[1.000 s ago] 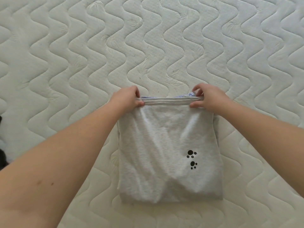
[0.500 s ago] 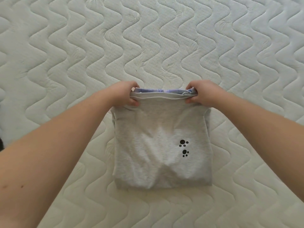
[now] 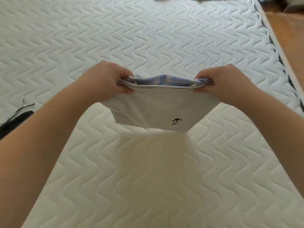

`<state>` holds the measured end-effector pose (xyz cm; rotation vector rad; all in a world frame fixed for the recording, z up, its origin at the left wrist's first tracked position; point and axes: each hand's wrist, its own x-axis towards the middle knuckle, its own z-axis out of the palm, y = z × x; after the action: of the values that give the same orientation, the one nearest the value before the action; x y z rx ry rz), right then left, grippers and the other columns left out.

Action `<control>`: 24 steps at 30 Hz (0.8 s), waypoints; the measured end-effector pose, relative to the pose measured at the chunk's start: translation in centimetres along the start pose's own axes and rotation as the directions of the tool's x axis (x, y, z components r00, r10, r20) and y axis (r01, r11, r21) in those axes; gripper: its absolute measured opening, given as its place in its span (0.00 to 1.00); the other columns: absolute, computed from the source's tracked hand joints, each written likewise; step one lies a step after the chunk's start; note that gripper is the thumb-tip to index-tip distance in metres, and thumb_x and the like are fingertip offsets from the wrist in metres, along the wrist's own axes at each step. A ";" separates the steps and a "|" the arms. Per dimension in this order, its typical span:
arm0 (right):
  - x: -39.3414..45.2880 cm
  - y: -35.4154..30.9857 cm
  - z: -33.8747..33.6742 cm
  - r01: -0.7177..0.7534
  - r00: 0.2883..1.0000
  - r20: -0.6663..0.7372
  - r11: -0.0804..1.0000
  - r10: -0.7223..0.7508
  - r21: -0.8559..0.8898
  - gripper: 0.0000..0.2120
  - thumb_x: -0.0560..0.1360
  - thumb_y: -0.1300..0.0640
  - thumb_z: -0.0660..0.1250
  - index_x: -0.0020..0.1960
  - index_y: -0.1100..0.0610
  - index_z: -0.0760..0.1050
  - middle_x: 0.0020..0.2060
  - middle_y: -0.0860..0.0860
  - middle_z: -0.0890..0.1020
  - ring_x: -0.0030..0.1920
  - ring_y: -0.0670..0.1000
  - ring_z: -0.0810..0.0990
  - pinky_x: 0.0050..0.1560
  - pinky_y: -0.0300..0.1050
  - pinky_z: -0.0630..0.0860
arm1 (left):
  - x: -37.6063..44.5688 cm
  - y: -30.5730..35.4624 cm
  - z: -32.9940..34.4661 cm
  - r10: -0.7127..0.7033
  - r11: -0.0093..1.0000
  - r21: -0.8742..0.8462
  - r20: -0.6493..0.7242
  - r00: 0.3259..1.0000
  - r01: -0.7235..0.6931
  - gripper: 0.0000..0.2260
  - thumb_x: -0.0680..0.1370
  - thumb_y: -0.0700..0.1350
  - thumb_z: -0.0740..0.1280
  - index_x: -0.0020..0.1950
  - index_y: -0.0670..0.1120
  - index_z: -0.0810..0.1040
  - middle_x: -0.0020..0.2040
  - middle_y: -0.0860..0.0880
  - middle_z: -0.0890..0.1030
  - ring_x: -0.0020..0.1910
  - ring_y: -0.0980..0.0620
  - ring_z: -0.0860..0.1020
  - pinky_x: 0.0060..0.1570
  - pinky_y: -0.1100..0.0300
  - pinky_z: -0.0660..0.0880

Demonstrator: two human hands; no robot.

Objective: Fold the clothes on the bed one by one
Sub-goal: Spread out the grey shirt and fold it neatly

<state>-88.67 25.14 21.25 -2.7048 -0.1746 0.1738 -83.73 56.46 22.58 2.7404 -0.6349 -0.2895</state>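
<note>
Fabric hangs soft and light at centre frame: my left hand point(image 3: 109, 79) and right hand point(image 3: 219, 81) each pinch a top corner of the folded grey garment point(image 3: 158, 109), lifted clear above the bed point(image 3: 164, 178). Corners suit this limp bundle best, I judge.

bright, even daylight; soft shadow on the mattress point(image 3: 164, 162) under the lifted garment point(image 3: 158, 109); slight motion blur, wide-angle bending toward edges.
</note>
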 end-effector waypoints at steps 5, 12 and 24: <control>-2.8 -1.4 -0.8 0.089 0.991 -0.094 0.990 -0.099 -0.107 0.06 0.75 0.55 0.70 0.51 0.51 0.84 0.36 0.55 0.81 0.35 0.56 0.74 0.34 0.44 0.69 | -3.2 1.2 -1.3 0.110 0.988 0.119 -0.133 0.985 -0.094 0.07 0.72 0.47 0.75 0.49 0.49 0.84 0.38 0.46 0.82 0.39 0.40 0.78 0.37 0.53 0.74; -9.7 1.4 14.0 0.197 0.945 -0.203 0.942 -0.256 -0.273 0.17 0.66 0.67 0.65 0.53 0.61 0.83 0.49 0.57 0.85 0.45 0.58 0.84 0.41 0.50 0.81 | -9.3 -1.7 14.6 0.239 0.934 0.325 -0.250 0.938 -0.151 0.11 0.68 0.36 0.70 0.48 0.44 0.83 0.37 0.45 0.80 0.33 0.42 0.78 0.28 0.53 0.74; -20.2 4.2 28.6 -0.008 0.953 0.304 1.000 0.005 0.009 0.28 0.68 0.70 0.69 0.68 0.62 0.74 0.64 0.60 0.77 0.64 0.62 0.77 0.64 0.55 0.74 | -21.1 -0.8 33.3 -0.214 0.972 -0.023 0.306 0.927 0.233 0.30 0.77 0.48 0.68 0.77 0.51 0.63 0.80 0.44 0.55 0.78 0.43 0.58 0.74 0.48 0.58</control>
<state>-112.34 29.84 -4.42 -2.6540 -0.2535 0.5936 -110.72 58.30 -6.11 2.7344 -0.3748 -0.7807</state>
